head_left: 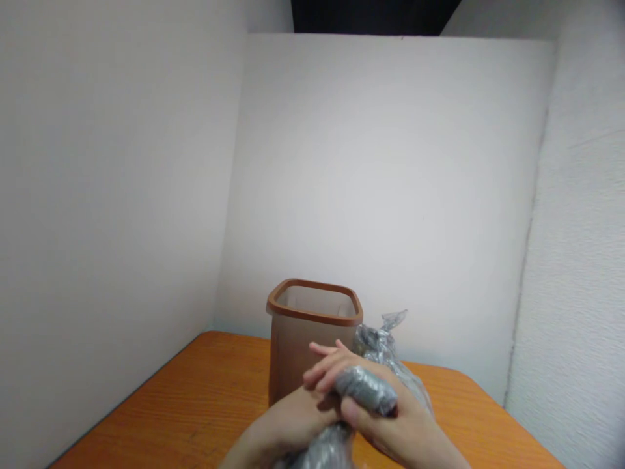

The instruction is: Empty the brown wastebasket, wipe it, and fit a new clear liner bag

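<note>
My right hand [385,404] comes in from the lower right. A small roll of grey plastic bags [365,389] lies between its thumb and fingers. My left hand [303,413] reaches across from the lower left and meets the right one at the thumb; its fingers are hidden behind the right hand. Crumpled grey plastic film [325,449] hangs below the two hands, at the frame's bottom edge. Behind the right hand is a shiny grey plastic bag [378,342] with a twisted or knotted top, its lower part covered by the hand.
A brown translucent trash bin [288,352] with a darker brown rim stands upright on the orange wooden table [195,391], just beyond my hands. White walls enclose the table at the left [122,195], back [390,169] and right [581,260].
</note>
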The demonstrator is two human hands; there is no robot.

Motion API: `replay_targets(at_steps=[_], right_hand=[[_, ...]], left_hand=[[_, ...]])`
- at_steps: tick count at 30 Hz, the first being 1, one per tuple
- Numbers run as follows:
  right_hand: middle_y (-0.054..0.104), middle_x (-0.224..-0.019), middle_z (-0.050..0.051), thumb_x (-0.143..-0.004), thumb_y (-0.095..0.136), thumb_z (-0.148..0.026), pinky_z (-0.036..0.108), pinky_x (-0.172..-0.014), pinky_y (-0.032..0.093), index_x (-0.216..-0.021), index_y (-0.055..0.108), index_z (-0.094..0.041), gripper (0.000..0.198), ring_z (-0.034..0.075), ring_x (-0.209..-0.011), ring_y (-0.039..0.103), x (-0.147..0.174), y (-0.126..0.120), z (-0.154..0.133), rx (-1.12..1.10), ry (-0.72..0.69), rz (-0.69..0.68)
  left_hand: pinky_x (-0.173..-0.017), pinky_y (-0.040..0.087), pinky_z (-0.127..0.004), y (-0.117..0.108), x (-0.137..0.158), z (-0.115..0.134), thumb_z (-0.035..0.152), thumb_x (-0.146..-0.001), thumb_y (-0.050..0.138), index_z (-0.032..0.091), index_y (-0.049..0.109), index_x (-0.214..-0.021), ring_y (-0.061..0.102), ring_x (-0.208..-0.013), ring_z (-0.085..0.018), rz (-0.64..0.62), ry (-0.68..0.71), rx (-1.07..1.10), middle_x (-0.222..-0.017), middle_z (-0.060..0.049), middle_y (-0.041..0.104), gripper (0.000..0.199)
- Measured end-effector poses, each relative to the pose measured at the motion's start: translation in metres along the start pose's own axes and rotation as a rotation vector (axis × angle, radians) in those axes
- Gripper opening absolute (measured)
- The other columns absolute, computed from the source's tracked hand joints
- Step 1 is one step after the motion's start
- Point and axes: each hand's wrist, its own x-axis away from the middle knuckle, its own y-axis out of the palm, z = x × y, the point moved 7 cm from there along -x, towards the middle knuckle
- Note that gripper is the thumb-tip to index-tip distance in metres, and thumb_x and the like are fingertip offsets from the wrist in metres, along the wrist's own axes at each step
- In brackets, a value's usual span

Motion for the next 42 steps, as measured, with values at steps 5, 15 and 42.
replay_targets(at_steps=[5, 15, 42], right_hand=[[0.053, -0.059, -0.005, -0.095, 0.055, -0.043, 0.044, -0.093, 0.05, -0.074, 0.058, -0.02, 0.031, 0.012, -0.058, 0.059, -0.002, -0.009, 0.025, -0.446, 0.127, 0.327], [0.039, -0.056, -0.009, -0.088, 0.066, -0.045, 0.015, -0.04, 0.031, -0.075, 0.054, -0.02, 0.031, 0.004, -0.044, 0.031, 0.001, -0.021, 0.026, -0.698, 0.107, 0.727], [0.014, -0.047, -0.013, -0.092, 0.058, -0.047, 0.022, -0.037, -0.001, -0.06, 0.031, -0.022, 0.049, 0.006, -0.043, -0.001, 0.01, -0.043, 0.042, -1.095, 0.144, 0.856]], left_hand=[[-0.093, 0.047, -0.037, 0.024, -0.002, -0.007, 0.037, -0.07, 0.077, 0.016, 0.064, -0.12, 0.058, -0.105, -0.026, -0.223, 0.024, 0.06, -0.109, -0.006, 0.065, 0.055], [-0.071, 0.044, -0.024, 0.026, -0.022, -0.045, 0.016, -0.06, 0.078, 0.013, 0.063, -0.099, 0.058, -0.075, -0.014, -0.172, -0.063, 0.401, -0.083, -0.001, 0.064, 0.042], [-0.062, 0.038, -0.032, 0.03, -0.021, -0.028, 0.011, -0.07, 0.058, 0.021, 0.042, -0.105, 0.064, -0.084, -0.027, 0.178, 0.253, -0.944, -0.1, -0.011, 0.067, 0.039]])
